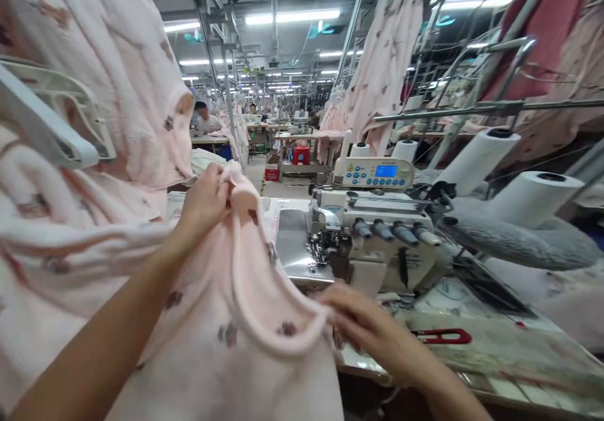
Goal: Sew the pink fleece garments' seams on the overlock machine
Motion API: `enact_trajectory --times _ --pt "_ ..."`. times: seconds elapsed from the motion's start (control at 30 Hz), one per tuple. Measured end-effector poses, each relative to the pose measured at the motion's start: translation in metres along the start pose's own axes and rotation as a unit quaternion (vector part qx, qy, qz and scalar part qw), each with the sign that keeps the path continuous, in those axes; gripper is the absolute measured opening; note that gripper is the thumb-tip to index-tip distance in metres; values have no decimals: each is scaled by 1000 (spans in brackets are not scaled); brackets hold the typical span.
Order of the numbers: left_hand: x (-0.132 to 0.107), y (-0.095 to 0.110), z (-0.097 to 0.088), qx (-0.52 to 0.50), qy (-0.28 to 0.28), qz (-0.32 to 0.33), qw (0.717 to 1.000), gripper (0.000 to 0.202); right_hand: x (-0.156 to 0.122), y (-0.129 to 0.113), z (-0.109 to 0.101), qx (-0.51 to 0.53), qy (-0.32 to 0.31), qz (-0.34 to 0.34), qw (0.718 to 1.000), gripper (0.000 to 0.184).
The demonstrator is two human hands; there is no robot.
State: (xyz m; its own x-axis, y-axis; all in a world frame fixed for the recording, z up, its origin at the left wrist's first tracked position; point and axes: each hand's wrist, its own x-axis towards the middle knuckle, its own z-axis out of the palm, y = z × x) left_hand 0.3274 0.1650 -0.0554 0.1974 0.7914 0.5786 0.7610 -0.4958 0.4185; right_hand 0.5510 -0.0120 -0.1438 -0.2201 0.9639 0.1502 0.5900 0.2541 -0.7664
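Note:
A pale pink fleece garment (245, 295) with small dark prints lies across my lap and the table's front. My left hand (205, 197) is closed on the garment's upper edge, lifting it near the top of a curved bound opening. My right hand (365, 326) pinches the same bound edge at its lower right end, just in front of the overlock sewing machine (377, 245). The edge runs in a curve between both hands. The machine's needle area (325, 245) stands bare, a short way behind my right hand.
A red thread snip (443, 336) lies on the table right of my right hand. White thread cones (533, 197) stand at the right. More pink garments hang from a white hanger (51, 125) at the left and overhead. Other workers sit far back.

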Motion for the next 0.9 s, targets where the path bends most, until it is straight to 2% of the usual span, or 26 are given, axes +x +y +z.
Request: enact_trajectory --times 0.07,0.1,0.13,0.17,0.23,0.3,0.43,0.5,0.57,0.7,0.9 --pt "-17 17 30 -21 36 57 997 41 18 8 4 -98 149 4 984 24" --pt "-34 26 46 -30 31 114 993 45 24 14 8 -135 200 12 970 22" --pt "-52 34 61 -43 -5 179 983 47 28 20 12 -159 231 19 960 20" --pt "-71 41 75 -57 -57 233 969 48 31 25 15 -172 247 23 953 17" --pt "-100 49 94 -41 -111 247 962 34 31 31 16 -173 249 34 952 14" --pt "-110 51 102 -18 -144 241 960 16 28 30 8 -147 227 47 962 14" --pt "-91 51 98 -56 -223 222 947 16 27 24 -17 -59 150 81 984 19" --pt "-78 53 96 -103 -268 192 938 18 31 21 -25 -65 150 115 980 19" --pt "-70 57 97 -131 -293 159 934 18 37 20 -28 -115 175 155 966 19" --pt "-65 64 103 -135 -288 120 941 11 44 20 -22 -191 234 186 935 20" --pt "-64 66 110 -133 -266 102 949 11 40 33 -7 -153 311 136 928 23"
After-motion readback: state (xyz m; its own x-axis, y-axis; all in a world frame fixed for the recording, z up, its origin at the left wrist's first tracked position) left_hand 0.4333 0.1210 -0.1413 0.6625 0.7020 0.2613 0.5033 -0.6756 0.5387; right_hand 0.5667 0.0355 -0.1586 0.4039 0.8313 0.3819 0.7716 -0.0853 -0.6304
